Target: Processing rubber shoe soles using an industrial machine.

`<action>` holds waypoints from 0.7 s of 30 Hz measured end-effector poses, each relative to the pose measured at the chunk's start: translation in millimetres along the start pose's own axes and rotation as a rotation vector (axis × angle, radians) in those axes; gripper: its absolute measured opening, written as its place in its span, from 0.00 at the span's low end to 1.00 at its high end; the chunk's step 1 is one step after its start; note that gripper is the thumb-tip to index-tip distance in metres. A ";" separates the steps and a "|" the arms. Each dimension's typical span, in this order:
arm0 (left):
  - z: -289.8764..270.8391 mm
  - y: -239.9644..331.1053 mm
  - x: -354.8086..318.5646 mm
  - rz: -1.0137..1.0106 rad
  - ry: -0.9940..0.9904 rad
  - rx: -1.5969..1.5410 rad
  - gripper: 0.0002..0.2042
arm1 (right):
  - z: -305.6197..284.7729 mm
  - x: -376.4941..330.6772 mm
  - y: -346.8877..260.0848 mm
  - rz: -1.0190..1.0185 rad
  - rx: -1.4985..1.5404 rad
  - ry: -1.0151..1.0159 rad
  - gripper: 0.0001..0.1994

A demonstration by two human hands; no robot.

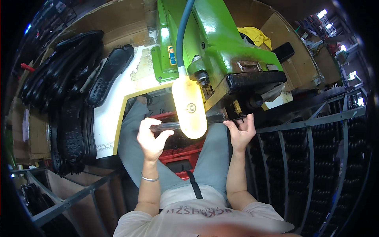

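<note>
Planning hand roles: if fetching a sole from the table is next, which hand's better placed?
Probably left: the left hand is nearer the soles, on the person's left; the right hand is farther, by the machine. Both appear to hold the black piece, so left would release first.

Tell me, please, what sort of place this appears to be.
Likely a shoe-making workshop: long, black, treaded soles are stacked beside a bulky green metal machine, and dark, ridged items line a grey metal rack at right.

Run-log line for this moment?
left hand: holds dark strip at left | right hand: at right | yellow oval piece: hides part | green machine: beyond | black soles: left
</note>
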State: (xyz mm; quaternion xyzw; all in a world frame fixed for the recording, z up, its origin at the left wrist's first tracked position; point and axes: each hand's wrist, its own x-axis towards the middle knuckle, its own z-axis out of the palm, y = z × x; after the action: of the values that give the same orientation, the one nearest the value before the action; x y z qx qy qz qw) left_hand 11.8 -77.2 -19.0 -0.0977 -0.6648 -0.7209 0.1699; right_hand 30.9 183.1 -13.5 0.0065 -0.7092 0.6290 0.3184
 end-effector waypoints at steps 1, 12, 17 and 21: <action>-7.6 -3.6 -4.5 -0.030 0.016 -0.020 0.21 | 4.4 -0.5 0.0 -0.004 0.027 -0.022 0.38; -81.1 -48.1 -40.7 -0.033 0.128 -0.094 0.20 | 58.4 -16.1 -1.3 -0.253 -0.100 -0.090 0.32; -67.2 -76.2 -52.1 -0.046 -0.005 0.283 0.17 | 68.4 -9.4 -11.6 -0.398 -0.170 -0.114 0.31; 16.7 -28.7 -24.0 0.114 -0.209 0.593 0.19 | 61.6 -10.0 -12.3 -0.422 -0.246 -0.098 0.30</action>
State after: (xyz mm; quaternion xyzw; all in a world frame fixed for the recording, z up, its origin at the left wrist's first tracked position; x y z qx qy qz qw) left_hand 21.8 -56.1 -52.7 -0.1548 -0.8532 -0.4710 0.1618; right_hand 16.6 121.4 -7.6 0.1459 -0.7780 0.4564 0.4063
